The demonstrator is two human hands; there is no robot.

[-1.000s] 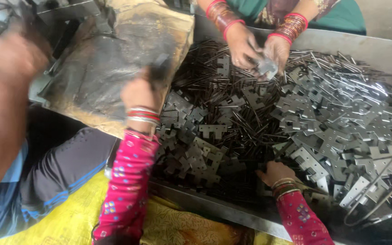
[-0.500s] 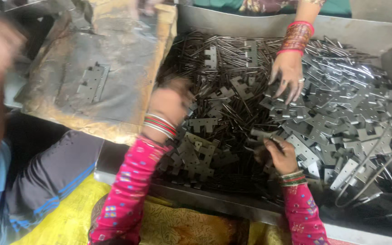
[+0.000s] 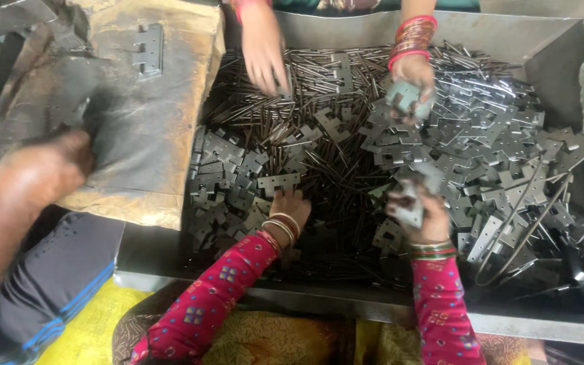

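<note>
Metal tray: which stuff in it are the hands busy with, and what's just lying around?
In use: left hand among thin metal pins; right hand holding a flat hinge plate; tray.
Lying about: assembled hinge on brown sacking; bent wire.

A tray [image 3: 555, 40] holds a heap of hinge plates [image 3: 481, 155] on its right and thin pins [image 3: 319, 74] across its middle and far side. More plates [image 3: 228, 179] lie at its left. The left hand [image 3: 290, 206] rests in the pins near the front edge; the right hand [image 3: 420, 213] sits to its right, among the plates. Two other hands [image 3: 265, 47] reach in from the far side. Left of the tray lies a board [image 3: 143, 135], one hinge [image 3: 147, 49] on it.
</note>
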